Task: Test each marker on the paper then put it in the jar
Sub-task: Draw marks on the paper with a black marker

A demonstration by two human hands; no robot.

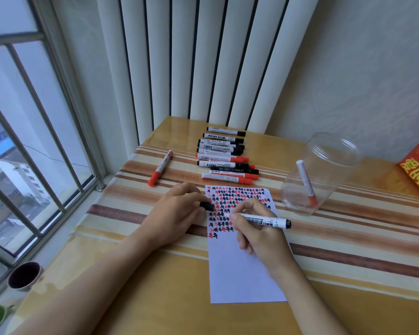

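Two hands divide the work: the right hand (254, 228) grips a white-barrelled black marker (264, 220) in a writing pinch, its tip seemingly on the white paper sheet (244, 274) at the edge of the red and black test marks, though the fingers hide the contact. The left hand (177, 213) pinches the marker's black cap (207, 206) for quick recapping and rests at the sheet's left edge, probably steadying it. Untested markers (225, 155) lie beyond the paper on the striped desk (348, 250); the clear plastic jar (317, 172) at right holds one red-capped marker (306, 183).
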